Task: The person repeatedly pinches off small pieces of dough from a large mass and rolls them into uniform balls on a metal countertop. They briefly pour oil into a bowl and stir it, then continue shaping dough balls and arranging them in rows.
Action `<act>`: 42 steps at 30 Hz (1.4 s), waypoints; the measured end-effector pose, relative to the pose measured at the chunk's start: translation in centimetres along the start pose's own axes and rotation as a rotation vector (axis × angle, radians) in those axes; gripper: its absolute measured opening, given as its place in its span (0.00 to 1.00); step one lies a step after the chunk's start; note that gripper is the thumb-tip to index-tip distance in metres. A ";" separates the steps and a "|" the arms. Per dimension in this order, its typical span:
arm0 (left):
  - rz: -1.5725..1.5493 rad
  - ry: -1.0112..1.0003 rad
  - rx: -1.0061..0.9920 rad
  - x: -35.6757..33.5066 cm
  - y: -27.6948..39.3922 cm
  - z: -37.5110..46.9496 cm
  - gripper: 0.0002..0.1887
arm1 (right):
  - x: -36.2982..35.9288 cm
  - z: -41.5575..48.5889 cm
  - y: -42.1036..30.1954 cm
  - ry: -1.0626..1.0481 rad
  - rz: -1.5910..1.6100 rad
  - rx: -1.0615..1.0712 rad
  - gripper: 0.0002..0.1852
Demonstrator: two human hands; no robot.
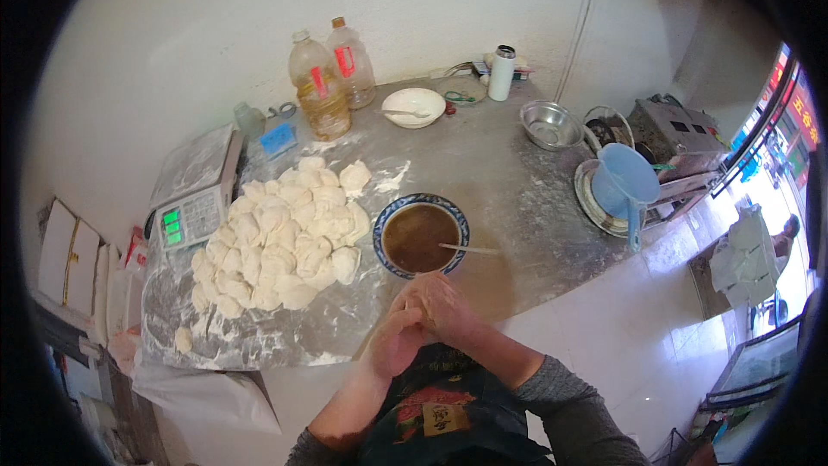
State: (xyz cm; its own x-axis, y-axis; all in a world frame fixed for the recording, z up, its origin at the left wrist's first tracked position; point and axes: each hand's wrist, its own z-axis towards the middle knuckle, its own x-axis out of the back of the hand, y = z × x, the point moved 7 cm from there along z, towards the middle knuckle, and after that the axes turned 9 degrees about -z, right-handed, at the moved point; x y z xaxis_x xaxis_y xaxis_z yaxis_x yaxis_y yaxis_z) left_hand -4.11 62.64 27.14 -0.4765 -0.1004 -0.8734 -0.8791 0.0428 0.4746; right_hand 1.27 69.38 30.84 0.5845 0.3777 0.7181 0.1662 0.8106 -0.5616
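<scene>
My left hand [399,340] and my right hand [440,304] are pressed together at the table's front edge, just below a blue-rimmed bowl [386,259] of brown liquid. Whether anything lies between them is hidden. A spoon [469,249] rests in the bowl, its handle pointing right. To the left, many pieces of floured dough [278,239] are heaped on the floury grey table [479,175]. One small dough piece [184,340] sits apart at the near left.
A digital scale [194,207] stands left of the dough. Behind are two plastic bottles [320,97], a white bowl [414,103] and a white flask [502,74]. A metal bowl [551,126] and a blue plastic dipper [621,178] are at the right. A person [786,236] is outside, far right.
</scene>
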 end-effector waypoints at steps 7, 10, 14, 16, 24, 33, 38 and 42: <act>-0.202 0.149 0.033 0.0 0.3 2.1 0.26 | 2.3 1.8 -0.2 0.031 0.548 -0.147 0.34; 0.534 0.158 0.007 0.3 2.5 2.5 0.26 | 2.5 3.3 -0.1 -0.170 0.134 -0.071 0.44; 0.378 0.022 0.117 -1.3 2.7 3.5 0.27 | 3.7 4.7 0.1 -0.189 -0.351 0.149 0.54; 0.332 0.099 0.164 -1.2 2.9 4.8 0.28 | 4.2 5.7 0.7 -0.172 -0.226 0.139 0.56; 0.953 -0.114 -0.344 -1.1 10.9 15.0 0.32 | 5.4 9.5 12.1 -0.024 0.918 -0.535 0.47; 2.154 0.333 -0.291 12.1 22.5 25.0 0.17 | 11.4 13.5 32.8 0.050 -0.413 -0.449 0.32; 0.925 0.562 -0.109 14.6 22.2 23.1 0.15 | 7.8 13.0 27.0 0.149 -0.260 -0.368 0.29; 0.335 0.393 -0.298 7.7 18.1 19.2 0.15 | 5.3 15.2 11.8 0.128 -0.157 0.087 0.27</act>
State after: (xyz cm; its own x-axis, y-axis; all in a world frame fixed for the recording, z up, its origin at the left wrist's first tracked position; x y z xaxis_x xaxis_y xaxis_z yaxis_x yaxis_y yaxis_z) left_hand -23.93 81.73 26.90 -0.6379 -0.4928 -0.5918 -0.6135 -0.1394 0.7773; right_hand -5.75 87.75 34.33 0.6534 0.1881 0.7332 0.1977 0.8926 -0.4052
